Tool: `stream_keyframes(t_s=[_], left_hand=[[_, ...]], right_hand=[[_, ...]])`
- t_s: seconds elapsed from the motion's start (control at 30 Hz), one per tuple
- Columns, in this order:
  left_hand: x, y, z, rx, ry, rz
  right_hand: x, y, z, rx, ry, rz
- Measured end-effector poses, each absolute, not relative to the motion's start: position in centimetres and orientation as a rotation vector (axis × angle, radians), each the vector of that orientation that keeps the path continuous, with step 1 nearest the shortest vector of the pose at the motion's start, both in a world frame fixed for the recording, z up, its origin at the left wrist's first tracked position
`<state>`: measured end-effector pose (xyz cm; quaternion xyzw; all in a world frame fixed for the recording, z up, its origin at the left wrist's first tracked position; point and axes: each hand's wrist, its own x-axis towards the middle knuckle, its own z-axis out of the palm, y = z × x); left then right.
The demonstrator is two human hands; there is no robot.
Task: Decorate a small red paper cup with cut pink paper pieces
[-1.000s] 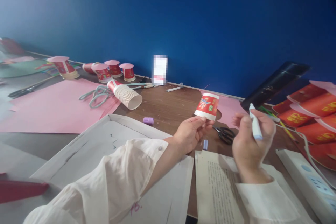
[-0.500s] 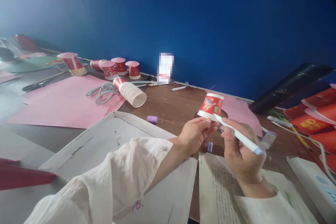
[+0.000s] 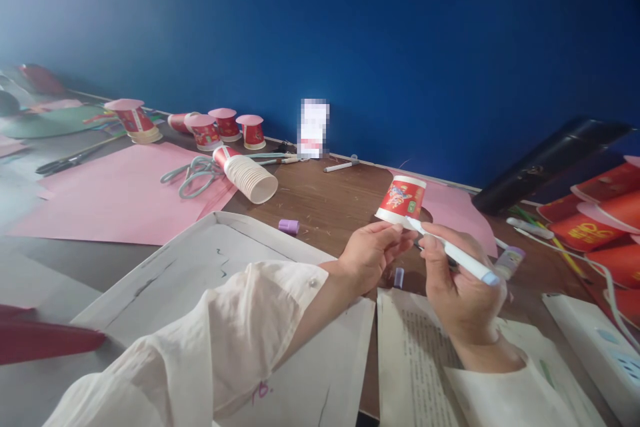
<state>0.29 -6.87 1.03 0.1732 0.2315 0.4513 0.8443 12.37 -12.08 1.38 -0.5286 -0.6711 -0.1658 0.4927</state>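
Cup (image 3: pixel 401 196) right of cup stack (image 3: pixel 250 177); pages (image 3: pixel 404 347) left of power strip (image 3: pixel 587 340)

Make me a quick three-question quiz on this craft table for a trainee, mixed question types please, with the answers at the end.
1. Match each hand to what it holds: left hand, right hand; (a) white marker, (b) red printed cup.
2. True or false: the stack of nested cups stands upright.
3. Fill in the colour: the standing cups near the blue wall have ____ discs on top.

Key:
1. Left hand, b; right hand, a.
2. False; the stack of nested cups lies on its side.
3. Pink.
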Motion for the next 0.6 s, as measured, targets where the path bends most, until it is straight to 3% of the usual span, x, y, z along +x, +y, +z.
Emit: stream_keyframes(t_s=[0.6], left_hand=[[0.30,-6.93,1.24,0.349,0.494,0.942]], right_hand=[[12.10,-12.00,1.94,-1.252,-1.637,-0.445]])
